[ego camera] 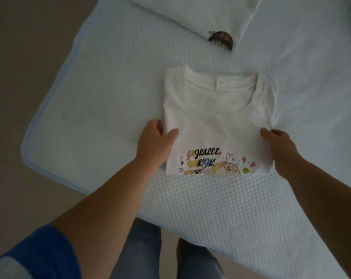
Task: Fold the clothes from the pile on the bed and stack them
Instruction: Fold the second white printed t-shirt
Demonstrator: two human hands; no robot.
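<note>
a white quilted bed (102, 81) carries a folded printed t-shirt (217, 125) mid-surface. a second folded white garment (200, 15) lies near its far edge.

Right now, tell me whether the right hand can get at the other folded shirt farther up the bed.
Probably yes: the right hand grips the printed shirt, but only bare bedcover lies before the folded shirt.

left hand (153, 140): I had it gripping the shirt (217, 125) edge, thumb on top | right hand (279, 146): gripping opposite edge | both forearms stretched forward
</note>
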